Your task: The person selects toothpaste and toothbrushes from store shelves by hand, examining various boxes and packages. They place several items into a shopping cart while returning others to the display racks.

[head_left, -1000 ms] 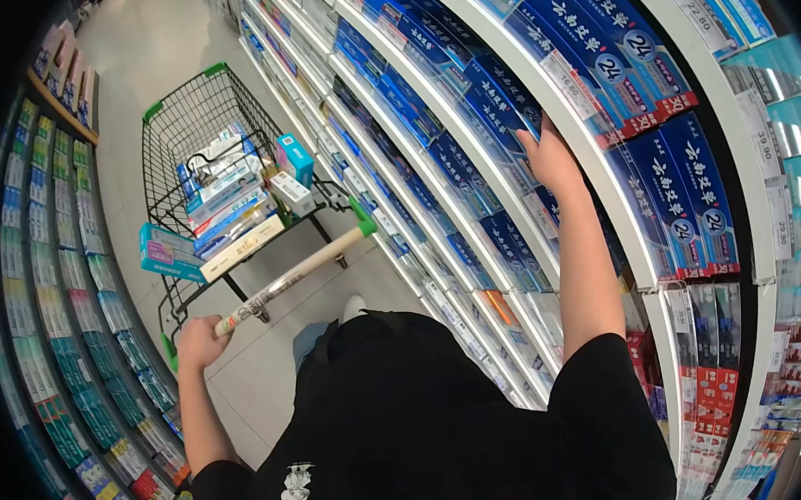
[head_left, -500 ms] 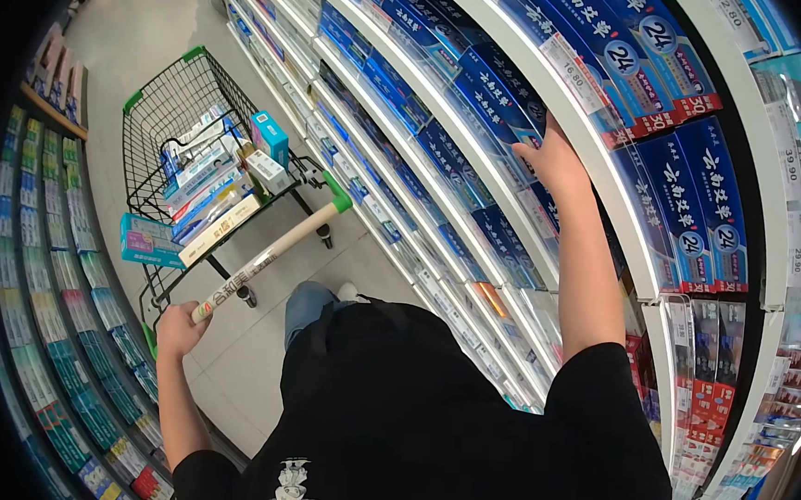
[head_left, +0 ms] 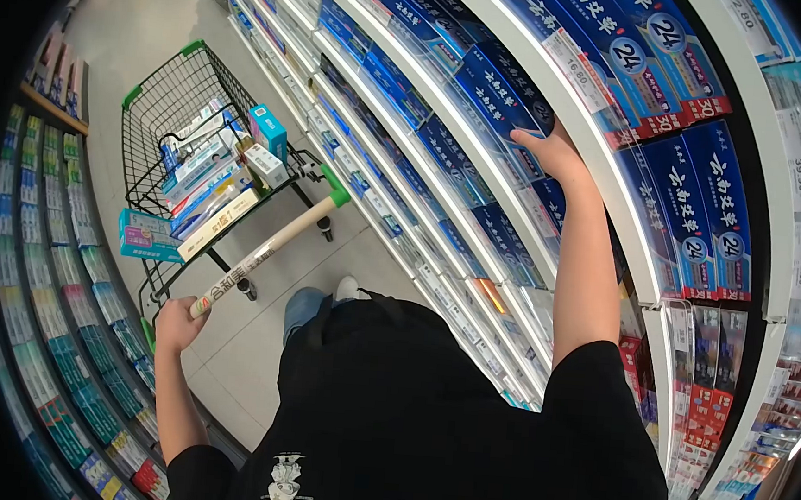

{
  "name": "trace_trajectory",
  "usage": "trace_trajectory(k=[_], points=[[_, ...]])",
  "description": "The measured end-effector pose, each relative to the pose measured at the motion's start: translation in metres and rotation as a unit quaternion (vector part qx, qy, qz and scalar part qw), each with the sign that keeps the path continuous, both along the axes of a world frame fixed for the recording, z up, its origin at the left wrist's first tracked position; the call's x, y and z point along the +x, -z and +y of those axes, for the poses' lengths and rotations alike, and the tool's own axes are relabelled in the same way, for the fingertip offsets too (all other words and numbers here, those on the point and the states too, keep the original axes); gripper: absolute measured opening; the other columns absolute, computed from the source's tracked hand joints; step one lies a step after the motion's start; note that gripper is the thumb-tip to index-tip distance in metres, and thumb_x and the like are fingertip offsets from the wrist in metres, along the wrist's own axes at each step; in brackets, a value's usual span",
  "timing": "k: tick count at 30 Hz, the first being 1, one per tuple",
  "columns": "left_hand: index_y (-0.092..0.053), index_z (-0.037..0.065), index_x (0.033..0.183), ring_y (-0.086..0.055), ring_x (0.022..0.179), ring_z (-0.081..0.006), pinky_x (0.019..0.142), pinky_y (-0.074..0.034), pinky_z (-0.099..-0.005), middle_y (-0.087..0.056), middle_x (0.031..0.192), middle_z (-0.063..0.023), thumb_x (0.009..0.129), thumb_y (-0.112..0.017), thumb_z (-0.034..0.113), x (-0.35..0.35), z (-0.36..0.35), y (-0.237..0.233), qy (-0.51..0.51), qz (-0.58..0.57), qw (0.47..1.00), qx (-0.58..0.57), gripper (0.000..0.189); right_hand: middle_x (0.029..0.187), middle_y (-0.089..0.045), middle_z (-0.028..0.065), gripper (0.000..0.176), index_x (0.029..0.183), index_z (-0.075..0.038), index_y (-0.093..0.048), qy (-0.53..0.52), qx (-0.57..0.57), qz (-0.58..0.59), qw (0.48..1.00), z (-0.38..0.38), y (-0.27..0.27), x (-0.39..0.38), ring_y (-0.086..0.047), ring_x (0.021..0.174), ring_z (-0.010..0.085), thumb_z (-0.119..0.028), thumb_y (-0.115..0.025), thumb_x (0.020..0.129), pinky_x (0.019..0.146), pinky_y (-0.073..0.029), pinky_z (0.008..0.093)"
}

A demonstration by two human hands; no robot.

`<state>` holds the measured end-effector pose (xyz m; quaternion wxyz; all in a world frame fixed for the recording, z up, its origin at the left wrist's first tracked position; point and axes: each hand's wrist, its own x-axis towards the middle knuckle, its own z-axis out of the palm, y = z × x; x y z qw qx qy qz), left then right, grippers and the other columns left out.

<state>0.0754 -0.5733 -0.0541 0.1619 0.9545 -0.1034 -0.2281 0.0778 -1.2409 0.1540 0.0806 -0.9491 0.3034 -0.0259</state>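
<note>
My left hand point(head_left: 180, 325) is wrapped round the left end of the cart handle point(head_left: 265, 257). The wire cart point(head_left: 189, 87) holds several boxes and packs, among them a teal box point(head_left: 149, 236) and a white box point(head_left: 264, 165). At the shelf on the right, my right hand point(head_left: 556, 154) reaches in among dark blue toothpaste boxes point(head_left: 495, 94). Its thumb is stretched out over the boxes, while its other fingers are hidden behind the shelf edge above, so what they touch or hold cannot be made out.
Tall shelves of blue boxes with white price rails point(head_left: 575, 72) curve along the right. Another shelf of packs point(head_left: 78, 339) stands on the left. Between them is the tiled aisle floor point(head_left: 253, 360), with my shoes near the cart's wheels.
The view has shifted slightly. My right hand stays at the same blue boxes, its thumb a little differently placed. My left hand keeps its grip on the cart handle.
</note>
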Motion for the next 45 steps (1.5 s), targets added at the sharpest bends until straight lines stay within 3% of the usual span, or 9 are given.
trace_trajectory(k=[10, 13, 16, 22, 25, 29, 39, 42, 45], points=[[-0.075, 0.008, 0.087, -0.069, 0.076, -0.0434, 0.068, -0.055, -0.0489, -0.07, 0.077, -0.0209, 0.087, -0.076, 0.036, 0.003, -0.002, -0.009, 0.0, 0.003, 1.0, 0.012, 0.027, 0.155, -0.049, 0.0321, 0.113, 0.157, 0.005, -0.04, 0.019, 0.041, 0.047, 0.998, -0.007, -0.004, -0.001, -0.049, 0.146, 0.04, -0.059, -0.084, 0.075, 0.121, -0.04, 0.0422], [-0.074, 0.007, 0.087, -0.069, 0.076, -0.0442, 0.068, -0.054, -0.0496, -0.069, 0.077, -0.0215, 0.087, -0.075, 0.036, 0.005, 0.001, 0.016, 0.003, -0.005, 1.0, -0.008, 0.028, 0.152, -0.051, 0.0338, 0.112, 0.155, 0.008, -0.043, -0.025, -0.025, -0.029, 0.999, 0.007, 0.002, -0.008, -0.051, 0.144, 0.0409, -0.06, -0.084, 0.077, 0.12, -0.041, 0.0428], [-0.074, 0.006, 0.087, -0.068, 0.077, -0.0452, 0.068, -0.054, -0.0506, -0.068, 0.076, -0.0226, 0.088, -0.075, 0.036, 0.006, 0.001, 0.008, 0.011, -0.013, 1.0, 0.001, 0.03, 0.159, -0.044, 0.0312, 0.117, 0.158, 0.007, -0.037, 0.001, -0.029, 0.035, 0.999, 0.022, -0.017, -0.009, -0.043, 0.15, 0.0399, -0.059, -0.087, 0.076, 0.125, -0.033, 0.0406], [-0.072, 0.002, 0.086, -0.068, 0.075, -0.047, 0.067, -0.053, -0.0496, -0.067, 0.075, -0.0252, 0.09, -0.075, 0.035, 0.006, -0.002, 0.019, 0.007, -0.002, 1.0, -0.019, 0.033, 0.148, -0.054, 0.0292, 0.086, 0.153, 0.002, -0.046, -0.108, -0.19, -0.156, 0.963, 0.065, -0.004, -0.084, -0.054, 0.136, 0.0452, -0.046, -0.08, 0.091, 0.111, -0.048, 0.0491], [-0.072, 0.001, 0.088, -0.068, 0.074, -0.047, 0.066, -0.053, -0.0485, -0.067, 0.075, -0.026, 0.09, -0.075, 0.033, 0.006, -0.004, 0.011, 0.001, 0.004, 1.0, -0.017, 0.032, 0.146, -0.057, 0.0279, 0.078, 0.15, 0.001, -0.051, -0.077, -0.231, -0.147, 0.959, 0.058, 0.0, -0.127, -0.057, 0.133, 0.0435, -0.042, -0.079, 0.092, 0.109, -0.048, 0.0498], [-0.072, 0.0, 0.09, -0.068, 0.074, -0.0467, 0.066, -0.054, -0.0477, -0.066, 0.075, -0.0266, 0.09, -0.076, 0.031, 0.008, -0.001, 0.02, 0.012, -0.004, 0.999, -0.033, 0.032, 0.142, -0.06, 0.0284, 0.077, 0.147, 0.002, -0.054, 0.114, -0.163, -0.043, 0.979, 0.042, -0.008, -0.163, -0.057, 0.132, 0.045, -0.052, -0.073, 0.095, 0.11, -0.046, 0.0506], [-0.069, 0.001, 0.086, -0.066, 0.073, -0.0484, 0.065, -0.053, -0.0499, -0.065, 0.073, -0.0273, 0.09, -0.073, 0.028, 0.014, 0.004, 0.026, 0.04, -0.024, 0.999, -0.016, 0.027, 0.145, -0.058, 0.0293, 0.096, 0.149, 0.004, -0.052, 0.124, -0.109, 0.0, 0.986, 0.011, -0.008, -0.168, -0.056, 0.135, 0.0453, -0.066, -0.075, 0.087, 0.114, -0.043, 0.0474], [-0.07, 0.003, 0.087, -0.065, 0.073, -0.0492, 0.066, -0.053, -0.0519, -0.065, 0.074, -0.0274, 0.09, -0.071, 0.029, 0.01, 0.006, 0.026, 0.066, -0.071, 0.995, -0.026, 0.026, 0.145, -0.058, 0.032, 0.101, 0.149, 0.004, -0.052, 0.097, -0.188, -0.007, 0.977, 0.002, 0.003, -0.177, -0.053, 0.137, 0.0468, -0.073, -0.072, 0.086, 0.114, -0.042, 0.0475], [-0.073, 0.008, 0.089, -0.067, 0.08, -0.0475, 0.072, -0.054, -0.0568, -0.069, 0.08, -0.0245, 0.084, -0.073, 0.033, 0.0, 0.014, 0.017, 0.048, -0.089, 0.995, 0.026, 0.026, 0.13, -0.066, 0.035, 0.092, 0.137, 0.005, -0.062, 0.147, -0.118, 0.009, 0.982, 0.022, -0.007, -0.159, -0.065, 0.12, 0.0486, -0.073, -0.069, 0.088, 0.103, -0.05, 0.051]])
